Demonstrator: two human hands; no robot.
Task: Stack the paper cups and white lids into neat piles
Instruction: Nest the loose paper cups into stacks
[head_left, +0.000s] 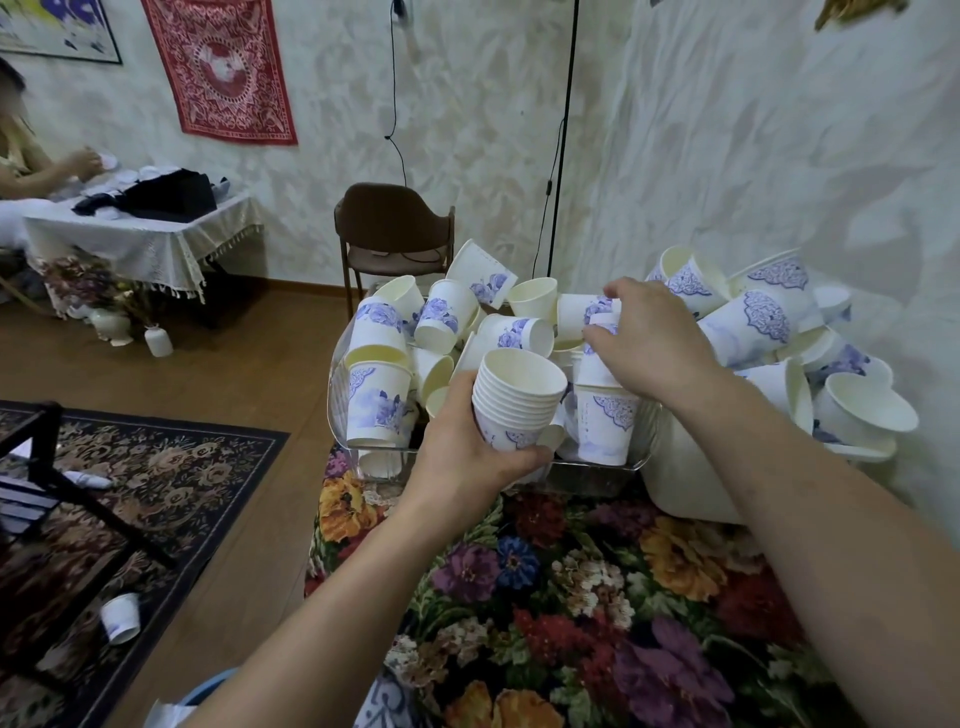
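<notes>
The left hand (467, 447) grips a nested stack of cups (511, 400), mouth up. Just right of it, the right hand (644, 338) pinches a loose cup (602, 325) in the clear tray (597, 475) — nearer, slightly higher.

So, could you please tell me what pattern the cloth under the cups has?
The cloth has a multicoloured floral pattern, seen in the head view.

Pale textured walls (727, 156), wooden floor (234, 374), brown chair (395, 228), patterned rug (156, 467)
</notes>
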